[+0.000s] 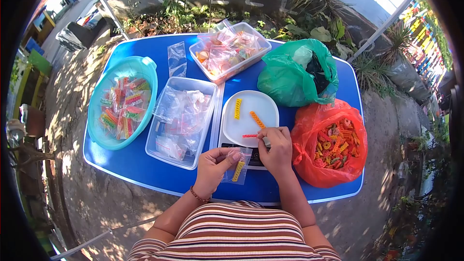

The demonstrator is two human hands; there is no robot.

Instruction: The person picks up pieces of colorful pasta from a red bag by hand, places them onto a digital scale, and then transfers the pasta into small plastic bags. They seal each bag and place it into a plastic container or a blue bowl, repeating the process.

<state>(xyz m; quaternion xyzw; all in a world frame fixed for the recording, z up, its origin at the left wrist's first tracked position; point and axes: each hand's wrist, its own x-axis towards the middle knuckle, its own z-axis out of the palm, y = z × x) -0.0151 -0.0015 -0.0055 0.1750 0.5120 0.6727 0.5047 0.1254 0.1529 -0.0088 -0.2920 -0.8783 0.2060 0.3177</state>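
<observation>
My left hand point(212, 168) pinches the top of a small clear plastic bag point(245, 157), which has a yellow spiral piece point(238, 171) inside. My right hand point(275, 151) is closed at the lower right of the white square plate point(241, 124), its fingertips on the end of a thin red piece point(250, 136). On the same plate lie a yellow spiral piece point(237, 108) and an orange one point(257, 120), the orange one reaching close to my right fingers. Beneath the plate shows the dark front of a scale point(254, 158).
Right of the plate stand a red bag point(302, 164) of colored pieces and a green bag point(285, 75). Leftward are a clear box point(181, 161) of plastic bags and a turquoise basin point(96, 133) of filled packets. Another packet-filled box point(241, 74) stands behind.
</observation>
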